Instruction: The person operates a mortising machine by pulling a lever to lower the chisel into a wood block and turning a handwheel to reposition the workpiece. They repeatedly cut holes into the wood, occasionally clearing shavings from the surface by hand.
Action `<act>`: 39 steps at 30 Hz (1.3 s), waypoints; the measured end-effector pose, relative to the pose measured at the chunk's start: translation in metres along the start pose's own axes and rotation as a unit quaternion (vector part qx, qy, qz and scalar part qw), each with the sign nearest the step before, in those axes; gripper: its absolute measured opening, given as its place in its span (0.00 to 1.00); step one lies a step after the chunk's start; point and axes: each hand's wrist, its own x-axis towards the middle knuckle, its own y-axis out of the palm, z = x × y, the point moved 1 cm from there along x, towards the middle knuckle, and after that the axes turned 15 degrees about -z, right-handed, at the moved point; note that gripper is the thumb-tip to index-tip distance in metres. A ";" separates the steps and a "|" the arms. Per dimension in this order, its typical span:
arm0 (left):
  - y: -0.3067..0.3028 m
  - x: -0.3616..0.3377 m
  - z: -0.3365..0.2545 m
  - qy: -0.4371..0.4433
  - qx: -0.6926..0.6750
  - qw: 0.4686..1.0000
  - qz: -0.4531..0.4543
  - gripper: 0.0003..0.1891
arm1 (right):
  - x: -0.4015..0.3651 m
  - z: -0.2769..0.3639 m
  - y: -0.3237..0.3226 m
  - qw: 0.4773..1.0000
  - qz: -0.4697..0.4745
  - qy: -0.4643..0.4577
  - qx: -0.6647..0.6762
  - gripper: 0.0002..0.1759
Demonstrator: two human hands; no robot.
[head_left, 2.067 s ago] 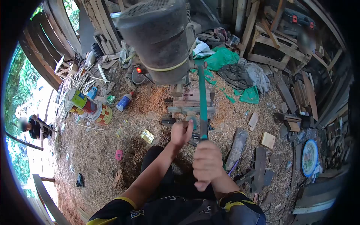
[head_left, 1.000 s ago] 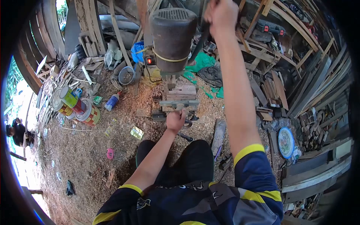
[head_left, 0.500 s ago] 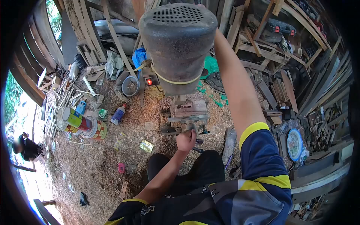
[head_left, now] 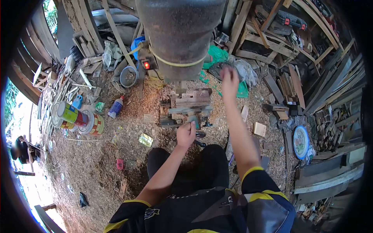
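A drill press [head_left: 178,35], its dark motor housing worn, stands upright before me, with a red-lit switch [head_left: 146,65] on its left side. Below it, a vise [head_left: 189,110] holds a piece of wood [head_left: 192,101]. My left hand [head_left: 186,134] is closed at the vise's front, around what looks like its handle; the fist hides most of that handle. To the right of the machine, apart from it, my right hand [head_left: 229,79] is raised and smeared by motion. Its fingers cannot be made out, nor whether they hold anything.
Wood shavings cover the floor. To the left are paint cans [head_left: 93,122], a bottle [head_left: 115,107] and a bucket [head_left: 128,77]. Stacked boards [head_left: 291,91] and a round tray [head_left: 300,142] lie right. A person [head_left: 24,150] is at the far left.
My right hand has come down from behind the top of the drill press to its right side. The view has tilted down slightly. My left hand stays at the vise's front.
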 end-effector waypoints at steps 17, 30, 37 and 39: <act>-0.034 -0.042 0.047 -0.038 -0.075 0.996 0.044 0.15 | -0.215 -0.097 -0.140 0.968 0.087 0.105 -0.210 0.24; -0.027 -0.054 0.072 -0.140 -0.107 0.976 0.125 0.19 | -0.214 -0.107 -0.104 0.971 0.067 0.211 -0.092 0.28; -0.034 -0.048 0.059 -0.225 -0.137 0.949 0.173 0.20 | -0.230 -0.128 -0.105 0.953 -0.071 0.294 -0.012 0.22; -0.033 -0.048 0.062 -0.212 -0.135 0.953 0.168 0.20 | -0.238 -0.137 -0.110 0.939 -0.117 0.322 0.026 0.20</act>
